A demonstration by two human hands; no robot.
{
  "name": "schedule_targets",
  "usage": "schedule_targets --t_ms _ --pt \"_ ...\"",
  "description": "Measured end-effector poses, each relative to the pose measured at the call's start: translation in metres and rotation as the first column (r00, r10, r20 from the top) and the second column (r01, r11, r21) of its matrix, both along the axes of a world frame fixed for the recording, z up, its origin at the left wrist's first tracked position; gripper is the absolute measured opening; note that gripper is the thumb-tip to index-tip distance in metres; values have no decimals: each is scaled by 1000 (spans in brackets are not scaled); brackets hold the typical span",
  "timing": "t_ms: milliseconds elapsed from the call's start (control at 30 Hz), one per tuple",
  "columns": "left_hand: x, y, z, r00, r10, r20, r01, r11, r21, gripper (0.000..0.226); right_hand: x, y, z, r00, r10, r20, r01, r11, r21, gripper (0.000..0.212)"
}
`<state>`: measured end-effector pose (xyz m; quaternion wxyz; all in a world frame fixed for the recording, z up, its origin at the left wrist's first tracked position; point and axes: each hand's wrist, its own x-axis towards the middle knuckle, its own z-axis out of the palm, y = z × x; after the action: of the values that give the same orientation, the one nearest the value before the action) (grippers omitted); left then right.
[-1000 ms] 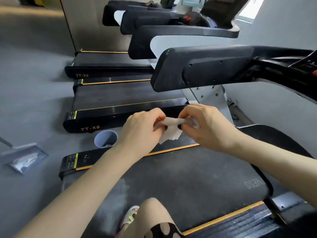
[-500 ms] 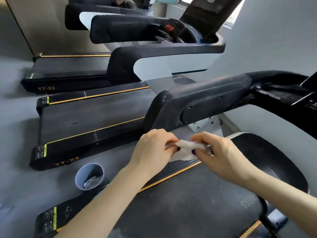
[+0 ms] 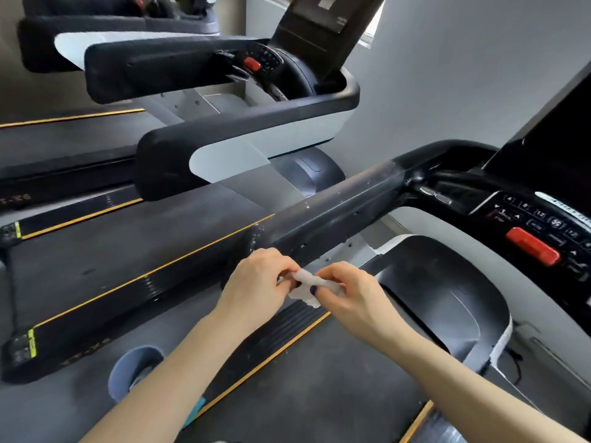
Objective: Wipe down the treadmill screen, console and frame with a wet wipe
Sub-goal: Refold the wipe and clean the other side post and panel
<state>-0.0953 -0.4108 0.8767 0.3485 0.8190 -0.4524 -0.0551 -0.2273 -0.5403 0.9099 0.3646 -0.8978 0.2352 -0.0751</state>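
Observation:
A crumpled white wet wipe (image 3: pixel 307 285) is pinched between my left hand (image 3: pixel 256 279) and my right hand (image 3: pixel 347 290), just below the near end of the treadmill's black left handrail (image 3: pixel 335 206). The handrail runs up and right to the console (image 3: pixel 543 225), which carries a button panel and a red stop button (image 3: pixel 532 246). The dark screen (image 3: pixel 556 135) rises at the right edge, only partly in view. Below my hands lies the treadmill's grey belt (image 3: pixel 313 391) with a yellow-edged side rail (image 3: pixel 275 337).
A grey-blue bin (image 3: pixel 128 372) with rubbish inside stands on the floor left of the belt. Beyond it a second treadmill (image 3: pixel 243 123) stands parallel, with another further back. A grey wall (image 3: pixel 463 75) closes the right side. A black motor cover (image 3: pixel 441 298) sits under the console.
The view has swung up and to the right, bringing the console and screen into sight. Both hands still hold the wipe and have kept working it between the fingers near the handrail's end.

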Motion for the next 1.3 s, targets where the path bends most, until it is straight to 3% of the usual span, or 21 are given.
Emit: schedule_targets --t_ms 233,333,567,800,1000,1133,1200,1300 --pt "61 -85 7 971 -237 -16 237 972 2 14 27 -65 -5 977 -213 -29 215 963 163 16" --pt "96 -123 10 954 -297 -36 297 955 -5 16 44 -96 0 955 -291 -51 295 936 192 31" --pt "165 -212 -14 930 -364 -58 365 931 5 17 75 -175 -8 843 -536 -44 537 836 113 56" --pt "187 -276 -50 927 -373 -49 376 922 90 34 113 -278 -15 757 -653 13 653 756 -54 38" --pt "183 -317 -84 952 -306 -6 305 945 119 44 163 -392 -29 835 -530 145 546 769 -333 45" --pt "172 -343 -100 957 -271 105 260 959 111 47 184 -439 -61 965 -253 75 250 789 -561 46" --pt "167 -356 -105 956 -247 157 229 965 127 46 183 -453 -83 989 -145 -14 109 798 -593 44" --pt "162 -365 -116 954 -212 210 183 971 152 45 174 -466 -111 993 -81 -80 29 861 -508 44"
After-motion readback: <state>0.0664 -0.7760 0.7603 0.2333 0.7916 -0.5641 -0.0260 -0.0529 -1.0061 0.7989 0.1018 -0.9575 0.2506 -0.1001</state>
